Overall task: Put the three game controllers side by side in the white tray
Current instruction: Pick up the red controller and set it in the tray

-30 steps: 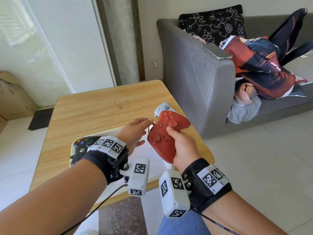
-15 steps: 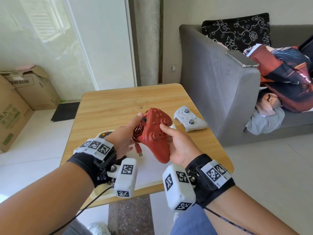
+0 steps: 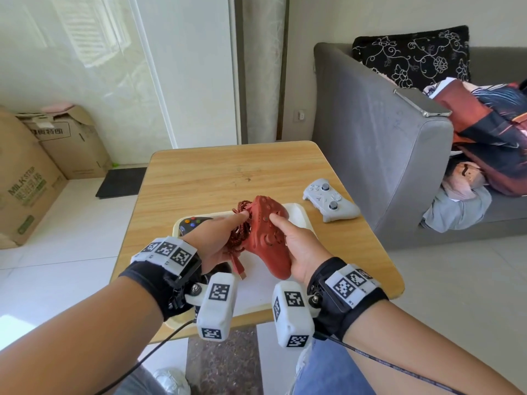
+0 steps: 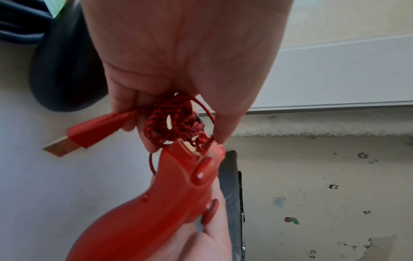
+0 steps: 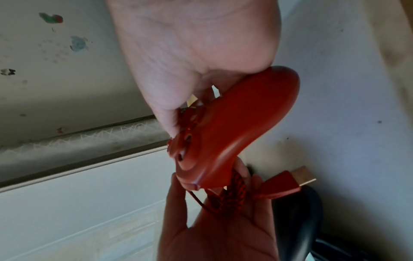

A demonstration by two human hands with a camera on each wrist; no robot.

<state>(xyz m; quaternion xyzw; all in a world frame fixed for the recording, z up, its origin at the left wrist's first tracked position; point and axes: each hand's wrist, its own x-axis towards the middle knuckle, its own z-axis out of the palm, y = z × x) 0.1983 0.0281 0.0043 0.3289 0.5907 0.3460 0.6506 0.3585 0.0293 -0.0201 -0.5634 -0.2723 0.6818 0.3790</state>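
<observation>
Both hands hold a red controller in the air above the white tray. My right hand grips its right handle, thumb on the face. My left hand holds the bundled red braided cable against the controller's top edge; the USB plug hangs loose. A black controller lies in the tray's left part, mostly behind my left wrist. A white controller lies on the wooden table, to the right of the tray.
A grey sofa stands close along the table's right side, with a phone on its armrest. Cardboard boxes sit on the floor at the left. The far half of the table is bare wood.
My left hand has closed on the cable bundle and the controller's top, where earlier it was open beside it. The red controller has moved left over the tray. The head view has swung left.
</observation>
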